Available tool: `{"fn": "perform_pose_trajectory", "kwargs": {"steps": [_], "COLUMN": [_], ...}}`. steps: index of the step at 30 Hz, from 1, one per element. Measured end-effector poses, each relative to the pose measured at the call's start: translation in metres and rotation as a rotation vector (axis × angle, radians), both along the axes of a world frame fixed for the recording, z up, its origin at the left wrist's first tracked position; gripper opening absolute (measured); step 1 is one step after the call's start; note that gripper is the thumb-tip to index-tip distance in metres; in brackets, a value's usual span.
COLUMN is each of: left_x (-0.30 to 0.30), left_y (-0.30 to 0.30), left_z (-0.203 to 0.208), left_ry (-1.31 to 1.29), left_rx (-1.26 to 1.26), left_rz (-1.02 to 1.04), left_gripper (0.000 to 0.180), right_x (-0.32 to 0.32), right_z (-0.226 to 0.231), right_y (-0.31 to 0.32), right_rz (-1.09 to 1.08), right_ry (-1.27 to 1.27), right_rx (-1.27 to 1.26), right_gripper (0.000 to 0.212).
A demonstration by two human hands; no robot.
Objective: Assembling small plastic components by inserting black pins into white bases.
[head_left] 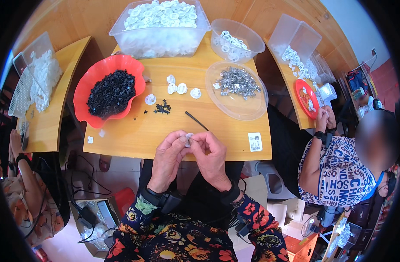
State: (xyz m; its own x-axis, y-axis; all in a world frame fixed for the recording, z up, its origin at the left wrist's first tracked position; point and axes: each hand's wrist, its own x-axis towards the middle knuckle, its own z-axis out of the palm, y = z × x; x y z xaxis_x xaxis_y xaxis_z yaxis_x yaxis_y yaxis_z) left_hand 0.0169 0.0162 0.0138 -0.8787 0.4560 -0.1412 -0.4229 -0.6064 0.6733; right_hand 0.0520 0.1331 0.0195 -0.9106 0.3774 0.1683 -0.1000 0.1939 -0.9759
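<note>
Small white part [189,136] pinched between left hand [167,158] and right hand [211,158].
Left of and beyond the left hand sits a red bowl [82,98]; thumb and fingers of each hand close on the part, directly between them; a black stick [196,121] lies just beyond the right hand, metal pieces [239,82] farther right.

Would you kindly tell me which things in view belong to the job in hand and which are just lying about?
Probably the job:
small white part, pinched between the left hand and right hand
loose white parts
black pieces in the red bowl
silvery pieces

Probably just lying about:
orange crate
black adapter
white label
</note>
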Motion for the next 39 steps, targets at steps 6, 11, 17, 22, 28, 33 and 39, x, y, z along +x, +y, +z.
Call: {"fn": "perform_pose_trajectory", "kwargs": {"steps": [6,11,17,22,28,33,39], "left_x": [-0.002,-0.002,-0.003,-0.003,0.000,0.004,-0.005], "left_y": [-0.006,-0.008,-0.007,-0.007,-0.001,0.001,-0.003], "left_z": [-0.002,0.000,-0.001,-0.001,-0.001,0.008,0.000], "left_ry": [-0.012,0.003,0.040,0.037,0.089,0.290,-0.008], "left_rx": [0.019,-0.006,-0.031,-0.035,-0.125,-0.325,-0.043], "left_rz": [-0.054,-0.105,-0.097,-0.091,-0.035,0.034,-0.123], "left_gripper": [0.020,0.024,0.025,0.025,0.020,0.019,0.023], "right_x": [0.003,0.002,0.002,0.002,0.001,0.002,0.005], "right_z": [0.003,-0.002,-0.001,0.003,0.002,0.003,0.022], "right_y": [-0.001,0.004,0.008,0.007,0.001,0.008,0.024], "right_rz": [0.026,0.034,0.092,0.098,0.072,0.144,0.269], "right_ry": [-0.023,-0.008,-0.078,-0.044,0.000,-0.066,-0.168], "right_rx": [-0.073,-0.163,-0.110,-0.184,-0.323,-0.466,-0.441], "right_gripper": [0.007,0.009,0.013,0.014,0.014,0.014,0.013]}}
